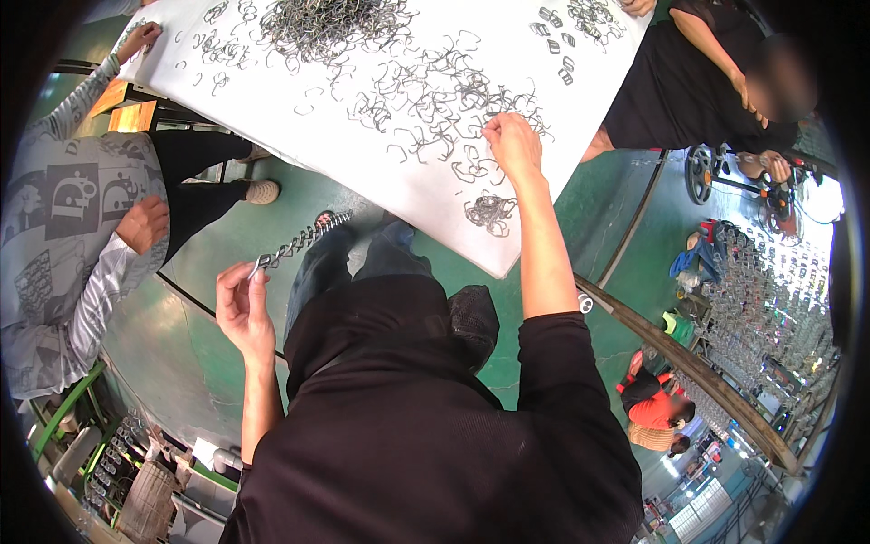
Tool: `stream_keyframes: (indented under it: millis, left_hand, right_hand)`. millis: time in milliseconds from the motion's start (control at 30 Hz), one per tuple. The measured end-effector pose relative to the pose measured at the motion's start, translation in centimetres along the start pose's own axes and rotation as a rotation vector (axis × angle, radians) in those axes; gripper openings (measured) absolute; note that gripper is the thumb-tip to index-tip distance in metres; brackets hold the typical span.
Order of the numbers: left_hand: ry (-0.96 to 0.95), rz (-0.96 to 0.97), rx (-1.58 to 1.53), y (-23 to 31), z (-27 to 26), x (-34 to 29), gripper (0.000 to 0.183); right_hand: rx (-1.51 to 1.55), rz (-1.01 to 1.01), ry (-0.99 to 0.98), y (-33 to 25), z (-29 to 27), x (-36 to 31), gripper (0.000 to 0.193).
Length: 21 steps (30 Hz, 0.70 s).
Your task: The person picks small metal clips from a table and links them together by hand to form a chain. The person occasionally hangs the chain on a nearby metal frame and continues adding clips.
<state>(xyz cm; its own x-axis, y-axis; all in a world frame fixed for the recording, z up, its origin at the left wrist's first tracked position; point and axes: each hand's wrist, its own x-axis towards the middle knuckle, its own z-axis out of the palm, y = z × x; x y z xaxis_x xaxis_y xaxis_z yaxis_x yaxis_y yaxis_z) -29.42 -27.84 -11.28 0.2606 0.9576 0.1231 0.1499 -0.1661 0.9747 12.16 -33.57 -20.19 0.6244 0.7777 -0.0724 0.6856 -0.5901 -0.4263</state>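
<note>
My left hand (pixel 245 313) is closed in a pinch, off the table's near edge on the left. Between its thumb and fingers is one end of a chain of metal wire links (pixel 294 245), which stretches away to the right above the floor. Over the white table (pixel 498 258), my right hand (pixel 515 145) is closed, its fingertips down among loose bent wire hooks (pixel 453 100). Whether a hook is pinched there is too small to make out. Nearer the table corner lies a small clump of grey wire pieces (pixel 490 214).
A dense heap of wire hooks (pixel 317 27) covers the far middle of the table. Small groups of links (pixel 555 41) lie at the far right. A person in a grey patterned top (pixel 82 208) stands left; another in black (pixel 680 91) is at the right. A long bar (pixel 698 376) runs at the right.
</note>
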Motion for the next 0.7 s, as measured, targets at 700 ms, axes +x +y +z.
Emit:
stream_keyframes:
  millis: [700]
  left_hand:
    - [0.05, 0.017, -0.017, 0.3, 0.2, -1.2, 0.013]
  right_hand:
    - [0.408, 0.045, -0.043, -0.5, 1.7, 0.8, 0.018]
